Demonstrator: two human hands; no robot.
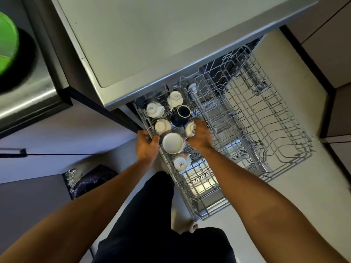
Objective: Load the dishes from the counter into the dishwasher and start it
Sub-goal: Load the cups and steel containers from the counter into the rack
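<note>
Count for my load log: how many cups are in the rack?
7: white cups at back-left, back, left, right, middle (larger), nearest; navy mug centre. More may be hidden.

**Rack crowded far, open near**

The left rack (207, 211) is packed at its far end: upturned cups (152, 109), a navy mug (180, 115) and a bowl (172, 142) nearly touch. The counter (152, 44) overhangs the farthest row. The left hand (147, 147) fills the gap left of the bowl; the right hand (200, 138) covers a cup (190, 129) on its right. Nearer, past one last cup (181, 164), lies bare wire. The right rack (266, 130) is all open tines.
</note>
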